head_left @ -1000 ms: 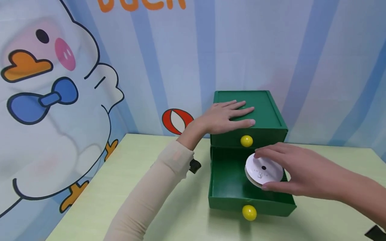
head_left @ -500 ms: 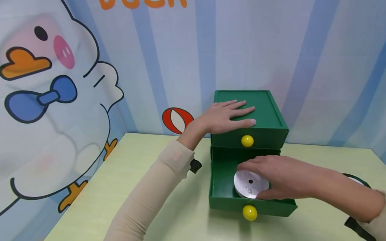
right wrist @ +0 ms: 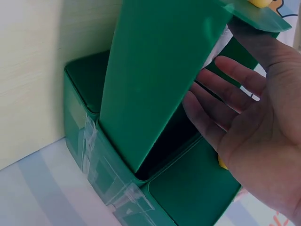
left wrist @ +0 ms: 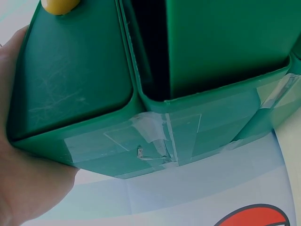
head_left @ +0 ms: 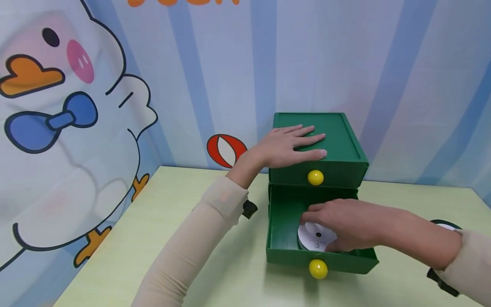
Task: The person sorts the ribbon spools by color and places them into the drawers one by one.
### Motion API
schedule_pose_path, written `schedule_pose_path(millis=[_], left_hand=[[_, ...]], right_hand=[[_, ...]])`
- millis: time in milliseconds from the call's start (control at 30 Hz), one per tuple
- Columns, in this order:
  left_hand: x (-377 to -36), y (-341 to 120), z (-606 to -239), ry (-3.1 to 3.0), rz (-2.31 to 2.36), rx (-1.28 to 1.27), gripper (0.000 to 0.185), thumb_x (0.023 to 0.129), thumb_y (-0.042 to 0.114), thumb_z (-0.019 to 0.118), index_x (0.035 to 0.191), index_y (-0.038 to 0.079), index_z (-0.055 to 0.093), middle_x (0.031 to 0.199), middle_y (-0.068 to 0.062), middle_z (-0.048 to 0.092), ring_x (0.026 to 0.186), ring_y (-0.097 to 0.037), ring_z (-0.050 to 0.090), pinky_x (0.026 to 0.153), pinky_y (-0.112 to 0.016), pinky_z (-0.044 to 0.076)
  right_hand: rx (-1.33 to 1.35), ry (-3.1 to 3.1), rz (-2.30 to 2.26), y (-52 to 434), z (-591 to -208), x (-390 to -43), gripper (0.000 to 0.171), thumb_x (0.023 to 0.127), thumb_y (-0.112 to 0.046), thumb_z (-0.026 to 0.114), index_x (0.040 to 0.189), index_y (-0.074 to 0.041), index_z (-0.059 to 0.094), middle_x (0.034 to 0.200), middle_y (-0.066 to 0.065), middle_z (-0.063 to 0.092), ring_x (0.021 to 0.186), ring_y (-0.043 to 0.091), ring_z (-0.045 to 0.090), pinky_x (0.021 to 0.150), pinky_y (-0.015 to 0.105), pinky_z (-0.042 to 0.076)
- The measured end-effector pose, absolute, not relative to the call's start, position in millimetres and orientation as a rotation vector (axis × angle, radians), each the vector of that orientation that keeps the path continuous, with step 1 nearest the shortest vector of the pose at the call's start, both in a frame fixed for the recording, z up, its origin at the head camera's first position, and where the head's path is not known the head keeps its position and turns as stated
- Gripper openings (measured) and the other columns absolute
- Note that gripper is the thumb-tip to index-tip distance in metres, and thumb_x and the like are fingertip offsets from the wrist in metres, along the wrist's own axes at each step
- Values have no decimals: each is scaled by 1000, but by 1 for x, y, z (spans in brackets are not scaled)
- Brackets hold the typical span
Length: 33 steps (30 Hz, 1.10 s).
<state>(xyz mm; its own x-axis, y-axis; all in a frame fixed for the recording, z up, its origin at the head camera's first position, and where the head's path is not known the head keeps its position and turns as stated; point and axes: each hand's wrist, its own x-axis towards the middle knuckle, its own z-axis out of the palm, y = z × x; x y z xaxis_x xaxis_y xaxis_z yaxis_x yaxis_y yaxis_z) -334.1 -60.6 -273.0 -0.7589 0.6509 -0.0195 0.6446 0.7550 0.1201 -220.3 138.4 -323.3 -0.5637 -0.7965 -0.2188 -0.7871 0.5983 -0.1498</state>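
Right grip (head_left: 347, 221) pinching round white spool (head_left: 315, 236) in green drawer (head_left: 285, 256)
At the spool's 11 o'clock, my left grip (head_left: 284, 148) rests fingers-spread on the boxy green cabinet (head_left: 339, 140).

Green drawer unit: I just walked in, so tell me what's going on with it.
Someone's left hand rests spread on top of the green drawer unit. Their right hand is in the pulled-out lower drawer, fingers and thumb around a white disc. Whether the disc already sits on the drawer's floor is hard to tell. The upper drawer is closed.
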Motion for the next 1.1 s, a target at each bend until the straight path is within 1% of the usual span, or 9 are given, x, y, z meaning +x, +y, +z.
schedule_pose_path(millis=[233,333,533,833,1100], left_hand=[[-334,-60,-272,2883,163,1052,70,106,70,38,169,44,20,178,14,9,166,-15,4,133,-47,8],[-335,-59,-272,2887,164,1052,70,106,70,38,169,44,20,178,14,9,166,-15,4,133,-47,8],[-335,-60,-273,2880,178,1067,70,106,70,38,169,44,20,178,13,10,166,-16,5,133,-48,9],[-336,-59,-272,2883,168,1057,70,106,70,38,169,44,20,178,13,9,166,-16,5,133,-46,7],[-334,-60,-272,2883,211,1084,70,107,67,41,169,41,22,179,10,12,166,-20,8,133,-48,9]], right_hand=[[-1243,2544,-24,135,-320,-220,49,87,-29,90,131,-24,69,122,-6,72,101,16,68,90,44,62],[-1262,2549,0,134,-320,-219,47,88,-28,90,130,-24,70,119,-7,72,100,15,68,90,44,62],[-1307,2560,45,131,-321,-217,45,88,-26,90,128,-23,70,117,-8,71,99,14,68,89,42,62],[-1361,2576,41,128,-323,-215,44,90,-26,88,130,-21,70,122,-5,72,107,15,69,90,40,62],[-1414,2609,47,133,-318,-214,44,95,-33,83,134,-18,69,124,-3,72,110,18,68,91,41,62]])
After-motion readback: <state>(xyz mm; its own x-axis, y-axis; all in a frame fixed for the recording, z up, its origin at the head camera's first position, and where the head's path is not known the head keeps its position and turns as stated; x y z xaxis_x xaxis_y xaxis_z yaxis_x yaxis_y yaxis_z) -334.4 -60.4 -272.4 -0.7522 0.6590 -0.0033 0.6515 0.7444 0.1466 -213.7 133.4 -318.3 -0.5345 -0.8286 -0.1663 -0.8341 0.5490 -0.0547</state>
